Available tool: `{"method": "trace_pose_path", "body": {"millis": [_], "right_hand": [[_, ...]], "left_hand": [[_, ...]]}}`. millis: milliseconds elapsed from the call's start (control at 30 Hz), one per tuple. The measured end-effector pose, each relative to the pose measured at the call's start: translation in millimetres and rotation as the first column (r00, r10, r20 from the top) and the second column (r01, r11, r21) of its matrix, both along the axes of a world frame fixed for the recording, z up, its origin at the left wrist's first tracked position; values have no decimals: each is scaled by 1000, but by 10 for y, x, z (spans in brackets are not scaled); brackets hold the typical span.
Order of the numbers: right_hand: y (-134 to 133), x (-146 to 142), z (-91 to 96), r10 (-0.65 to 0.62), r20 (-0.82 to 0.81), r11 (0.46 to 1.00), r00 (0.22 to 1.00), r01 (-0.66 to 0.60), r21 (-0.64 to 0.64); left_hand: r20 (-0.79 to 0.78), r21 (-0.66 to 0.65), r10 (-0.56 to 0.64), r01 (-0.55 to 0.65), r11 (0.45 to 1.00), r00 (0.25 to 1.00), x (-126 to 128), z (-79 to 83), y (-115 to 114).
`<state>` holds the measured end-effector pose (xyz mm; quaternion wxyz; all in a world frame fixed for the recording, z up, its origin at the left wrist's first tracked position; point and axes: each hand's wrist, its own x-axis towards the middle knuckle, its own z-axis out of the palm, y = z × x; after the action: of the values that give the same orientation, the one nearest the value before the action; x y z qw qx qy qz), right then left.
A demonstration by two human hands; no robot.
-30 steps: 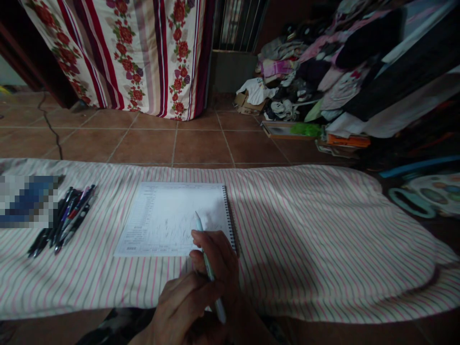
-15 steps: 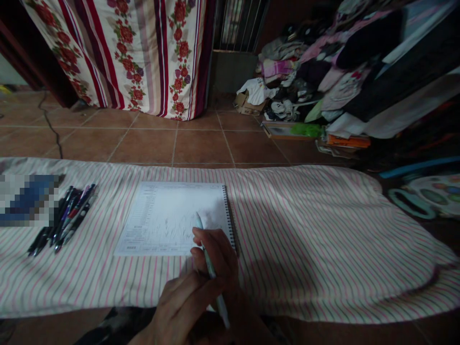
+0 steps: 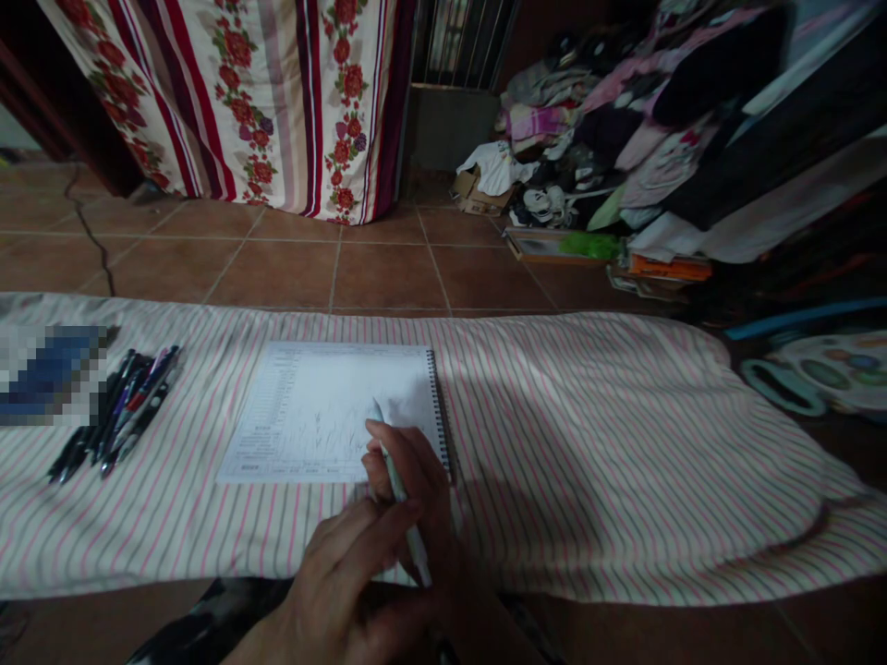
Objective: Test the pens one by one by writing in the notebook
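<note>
A spiral-bound notebook lies open at a page with printed borders and thin, grass-like pen strokes. My right hand is closed around a pale slim pen, whose tip points at the page's lower right part. Just below, my left hand is against my right hand, with its fingers bent at the upper part of the pen. Its thumb seems to cross the pen near the back end, where a dark tip shows. The left hand's other fingers are partly hidden.
A striped cloth covers the low surface under the notebook. Several pens lie in a heap at left, beside a blurred-out blue object. A paint palette is at right. Clothes are piled behind, near a floral curtain.
Both hands and the pen have shifted slightly up and left in view, along with the whole scene. The left thumb now lies across the pen's back part, which was uncovered before.
</note>
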<state>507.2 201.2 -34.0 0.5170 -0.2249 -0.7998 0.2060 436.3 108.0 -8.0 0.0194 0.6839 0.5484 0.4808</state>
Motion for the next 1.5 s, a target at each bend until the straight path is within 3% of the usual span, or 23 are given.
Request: {"method": "trace_pose_path", "body": {"millis": [100, 367, 533, 1033, 1233, 1500], "right_hand": [[18, -11, -2, -16, 71, 999, 997, 20, -51], [38, -31, -13, -70, 162, 997, 984, 74, -16], [32, -31, -27, -70, 191, 995, 979, 81, -53], [-68, -38, 61, -85, 102, 994, 991, 77, 81], [-45, -79, 7, -75, 105, 995, 992, 68, 72], [-82, -71, -23, -50, 77, 999, 996, 49, 9]], "left_hand": [[22, -29, 12, -11, 1000, 1000, -34, -8, 17], [208, -134, -53, 82, 987, 977, -82, 9, 70], [225, -182, -32, 74, 981, 974, -99, 4, 63], [88, -20, -35, 37, 999, 996, -100, 81, 57], [37, 32, 104, -105, 994, 994, -67, 49, 68], [59, 36, 83, -85, 996, 995, -7, 81, 74]]}}
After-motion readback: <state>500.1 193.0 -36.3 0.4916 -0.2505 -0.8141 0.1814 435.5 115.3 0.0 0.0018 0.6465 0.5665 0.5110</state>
